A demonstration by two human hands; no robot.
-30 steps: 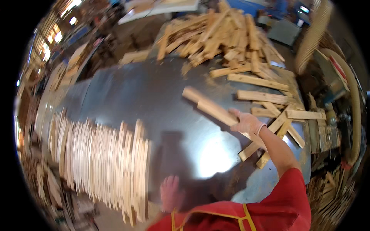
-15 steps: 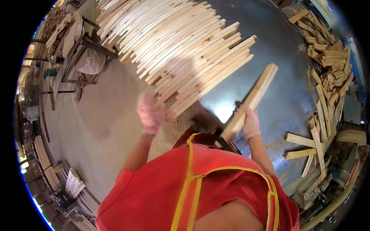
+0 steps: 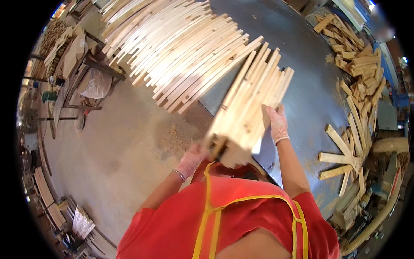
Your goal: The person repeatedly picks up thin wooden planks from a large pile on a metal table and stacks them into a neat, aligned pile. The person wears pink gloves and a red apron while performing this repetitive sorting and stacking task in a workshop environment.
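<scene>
I hold a bundle of several pale wooden slats (image 3: pixel 250 108) above the near edge of a round dark metal table (image 3: pixel 310 86). My left hand (image 3: pixel 189 160), in a pink glove, grips the bundle's near end. My right hand (image 3: pixel 277 123), also gloved, presses against its right side. The bundle points away from me toward a long fanned row of similar slats (image 3: pixel 172 47) lying on the table's left part. I wear a red shirt with yellow straps.
Loose short wood offcuts (image 3: pixel 358 82) are piled along the table's right rim. A corrugated hose (image 3: pixel 388 146) curves at the right. A concrete floor with sawdust (image 3: pixel 129 142) lies to the left, with stacked timber and benches (image 3: pixel 69 56) beyond.
A second ago my right hand lifted one slat from the offcut pile. Half a second ago it held that slat near my chest. Now both hands hold a whole bundle.
</scene>
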